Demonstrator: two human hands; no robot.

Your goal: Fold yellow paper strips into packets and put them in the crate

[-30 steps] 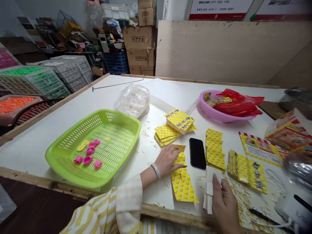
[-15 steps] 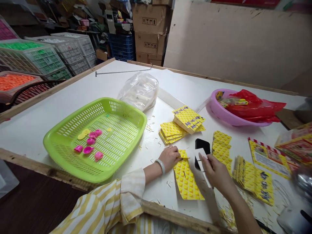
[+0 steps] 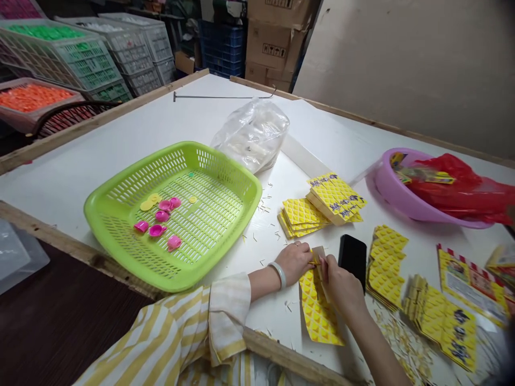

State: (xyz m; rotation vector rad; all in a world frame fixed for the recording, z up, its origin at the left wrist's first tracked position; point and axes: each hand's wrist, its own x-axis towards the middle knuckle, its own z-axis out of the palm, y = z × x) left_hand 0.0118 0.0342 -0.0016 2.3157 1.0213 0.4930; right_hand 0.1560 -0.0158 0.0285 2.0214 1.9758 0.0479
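"Which step?"
"Seemingly, working the yellow-patterned strip (image 3: 321, 317) on the surface (image 3: 169, 123): right hand (image 3: 341, 284) pinches a pale card (image 3: 318, 251) at its far end, left hand (image 3: 295, 261) curled there, grip unclear."
"Next?"
"Likely, steady hands."

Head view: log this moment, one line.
left hand: at far end of yellow patterned sheet | right hand: gripping pale card, beside left hand | black phone: right of sheet | green basket: pink cups inside

The yellow sheet (image 3: 322, 319) looks papery, the basket (image 3: 177, 284) smooth plastic
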